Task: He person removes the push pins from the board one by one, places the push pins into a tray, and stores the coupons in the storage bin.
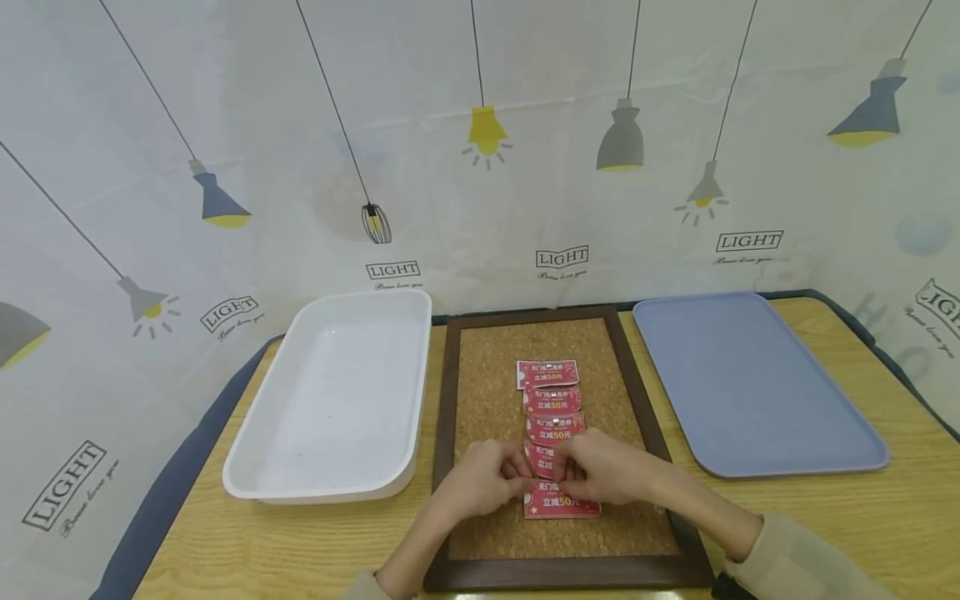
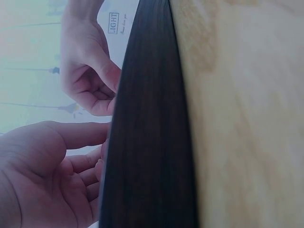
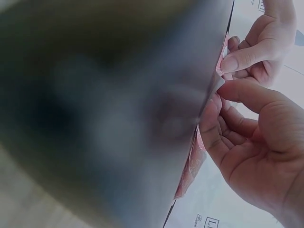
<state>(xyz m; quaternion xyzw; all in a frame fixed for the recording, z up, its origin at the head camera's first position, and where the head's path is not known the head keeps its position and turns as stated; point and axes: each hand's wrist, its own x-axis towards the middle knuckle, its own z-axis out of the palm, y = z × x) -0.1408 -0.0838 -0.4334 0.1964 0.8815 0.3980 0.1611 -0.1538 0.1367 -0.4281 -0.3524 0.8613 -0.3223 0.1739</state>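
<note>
A column of several red coupons (image 1: pixel 553 402) lies on a cork board (image 1: pixel 491 400) with a dark brown frame (image 1: pixel 570 573). Small shiny pins show at the tops of the upper three. Around the two lowest coupons both hands come close together. My left hand (image 1: pixel 480 479) pinches a coupon at its left side, thumb below the fingers. Opposite it, my right hand (image 1: pixel 611 468) pinches at the right side, covering part of the print. Pink coupon edges (image 3: pixel 190 166) appear beside the fingers in the right wrist view. Which of the two lowest coupons each hand grips is hard to tell.
Left of the board stands a white tray (image 1: pixel 423 375) with raised walls. A flat blue-grey tray (image 1: pixel 757 383) lies to the right. All rest on a wooden table (image 1: pixel 337 550), before a hanging cloth (image 1: pixel 420 75) printed with lamps.
</note>
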